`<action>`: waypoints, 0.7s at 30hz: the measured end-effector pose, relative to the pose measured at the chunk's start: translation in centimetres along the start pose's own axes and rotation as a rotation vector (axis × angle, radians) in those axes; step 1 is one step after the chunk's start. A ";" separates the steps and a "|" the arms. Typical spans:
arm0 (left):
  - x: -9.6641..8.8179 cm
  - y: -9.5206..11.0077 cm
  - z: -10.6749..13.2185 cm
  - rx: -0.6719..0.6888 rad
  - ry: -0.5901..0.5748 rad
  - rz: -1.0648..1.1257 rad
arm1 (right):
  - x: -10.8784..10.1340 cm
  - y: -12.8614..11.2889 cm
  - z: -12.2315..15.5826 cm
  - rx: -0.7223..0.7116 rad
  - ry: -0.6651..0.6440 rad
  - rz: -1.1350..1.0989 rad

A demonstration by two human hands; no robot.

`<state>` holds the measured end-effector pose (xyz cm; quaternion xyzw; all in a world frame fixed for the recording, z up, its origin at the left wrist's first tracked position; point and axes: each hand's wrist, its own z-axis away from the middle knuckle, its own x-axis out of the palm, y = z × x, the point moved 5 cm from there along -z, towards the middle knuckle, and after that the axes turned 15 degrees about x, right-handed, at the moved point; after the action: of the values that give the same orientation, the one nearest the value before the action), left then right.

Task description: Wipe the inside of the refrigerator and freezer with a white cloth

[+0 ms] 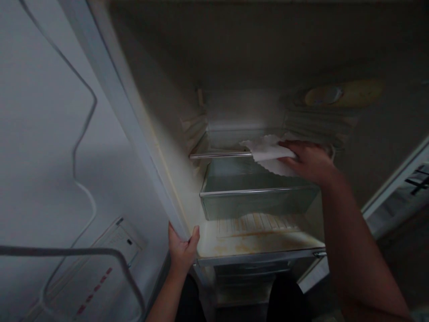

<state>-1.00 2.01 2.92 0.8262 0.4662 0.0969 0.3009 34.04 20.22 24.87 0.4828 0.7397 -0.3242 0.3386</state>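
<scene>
I look down into an open fridge. My right hand (310, 162) reaches inside and presses a white paper towel (268, 152) onto the upper glass shelf (217, 155), fingers closed on the towel. My left hand (182, 250) grips the fridge's left front edge (161, 179), thumb on the inner side, fingers wrapped round the outside. Below the shelf sits a clear drawer (258, 201). The fridge floor (254, 239) beneath it shows brown stains.
The fridge's white side wall (50, 156) fills the left, with a thin cable (83, 134) running down it and a label (117, 241) low down. A door edge (395, 197) stands at the right. A yellowish lamp cover (342, 94) sits high on the inner right wall.
</scene>
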 end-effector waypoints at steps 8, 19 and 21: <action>0.1 -1.3 0.2 0.052 0.014 0.003 | 1.4 2.0 -0.3 0.004 0.251 -0.197; 0.1 3.8 4.1 0.322 0.036 0.008 | 5.0 0.6 9.9 -0.005 0.413 -0.791; 0.7 6.0 6.3 0.465 -0.087 0.006 | 7.5 -1.7 14.6 -0.023 0.251 -0.823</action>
<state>6.44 -2.31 1.36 0.8780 0.4603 -0.0478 0.1222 32.89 11.57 10.88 0.1796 0.9096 -0.3627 0.0935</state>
